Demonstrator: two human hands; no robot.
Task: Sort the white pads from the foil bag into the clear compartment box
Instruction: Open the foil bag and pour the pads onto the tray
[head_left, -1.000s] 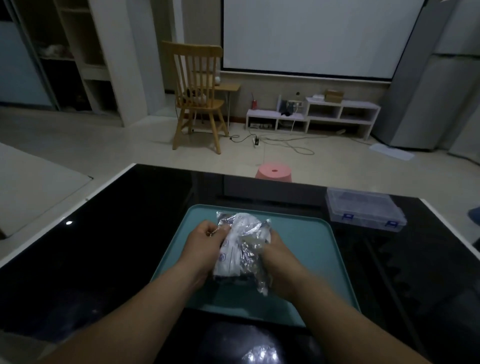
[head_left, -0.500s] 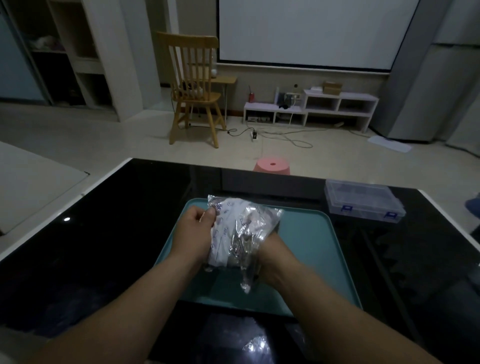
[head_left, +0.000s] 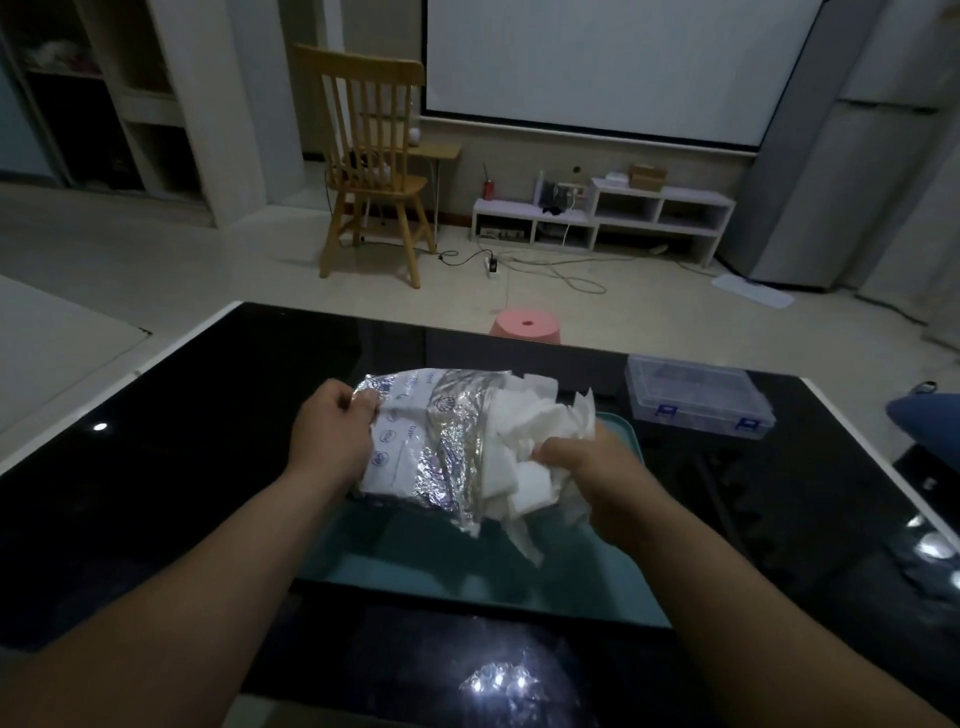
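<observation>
A: Lighting?
B: Room was dim. Glossy black tabletop (head_left: 171, 467) bore bright glare spots near its front edge; foil bag (head_left: 441, 457) glinted.
A: Optics?
B: Edges bowed, wide-angle; forearms lay shadowed.

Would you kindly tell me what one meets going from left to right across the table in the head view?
left hand → foil bag → white pads → right hand → clear compartment box

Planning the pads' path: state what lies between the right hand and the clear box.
Head view: only the teal tray's far corner and bare black table lie between right hand and clear box.
</observation>
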